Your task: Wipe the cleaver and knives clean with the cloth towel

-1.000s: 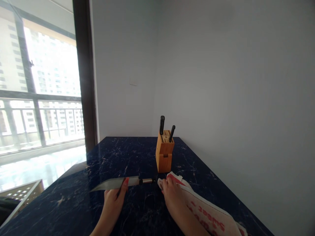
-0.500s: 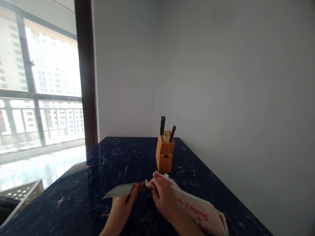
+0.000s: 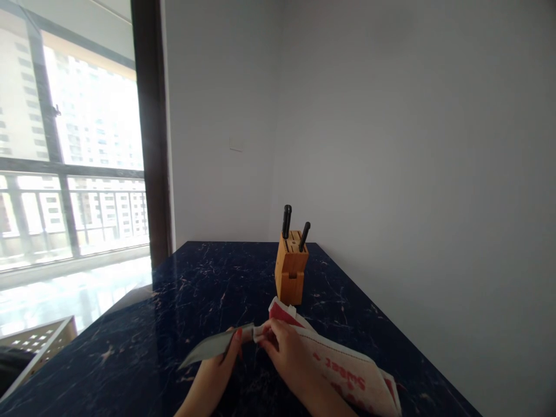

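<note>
A knife (image 3: 208,348) with a broad steel blade lies across in front of me, its tip pointing left. My left hand (image 3: 214,370) is closed on it from below, the thumb pressed against the blade's flat. At the knife's right end, where the handle is mostly hidden, my right hand (image 3: 284,350) pinches a corner of a white and red towel (image 3: 347,370) against it. Red lettering shows on the towel, which trails off beneath and to the right of my right forearm.
Beyond my hands a wooden knife block (image 3: 292,278) stands upright, with two black-handled knives (image 3: 287,221) in its slots. The dark marbled table (image 3: 208,278) meets a pale wall at right. A perforated basket (image 3: 47,347) is at lower left, near a window.
The towel corner in my right hand has shifted slightly left along the knife, and its red fold stands up more. The knife has turned a little, tip lower; the block is unmoved.
</note>
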Motion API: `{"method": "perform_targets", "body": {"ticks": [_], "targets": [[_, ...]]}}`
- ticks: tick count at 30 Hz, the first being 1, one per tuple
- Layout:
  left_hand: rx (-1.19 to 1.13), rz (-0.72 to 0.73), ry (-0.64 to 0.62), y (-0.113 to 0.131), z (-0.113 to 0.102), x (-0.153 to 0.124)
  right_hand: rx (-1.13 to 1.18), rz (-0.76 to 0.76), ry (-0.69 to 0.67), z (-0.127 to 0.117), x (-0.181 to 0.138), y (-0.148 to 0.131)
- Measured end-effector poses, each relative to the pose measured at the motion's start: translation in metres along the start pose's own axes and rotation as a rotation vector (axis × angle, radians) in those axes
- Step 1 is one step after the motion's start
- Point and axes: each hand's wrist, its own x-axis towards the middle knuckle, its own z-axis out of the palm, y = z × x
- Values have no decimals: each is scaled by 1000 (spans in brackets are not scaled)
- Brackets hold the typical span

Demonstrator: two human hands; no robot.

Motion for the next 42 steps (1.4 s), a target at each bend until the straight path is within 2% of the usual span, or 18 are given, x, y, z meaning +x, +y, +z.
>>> {"method": "perform_targets", "body": {"ticks": [3, 6, 12, 19, 26, 33, 39, 42], "targets": [[-10, -20, 30, 1, 0, 1, 39, 41, 39, 1, 2, 4], [-23, 19, 9, 2, 1, 0, 73, 63, 106, -1, 4, 5], [-2, 26, -19, -1, 1, 0, 23, 17, 24, -2, 3, -2], [46, -7, -24, 6, -2, -1, 45, 138, 61, 3, 4, 11], [-48, -51, -25, 3, 0, 1, -20, 41, 68, 7, 3, 5], [-46, -73, -31, 4, -1, -1, -69, 116, 113, -1, 6, 10], [-56, -14, -11, -1, -1, -2, -64, 6, 73, 2, 3, 4], [-48, -27, -2, -3, -1, -1, -99, 44, 79, 2, 6, 13]]}}
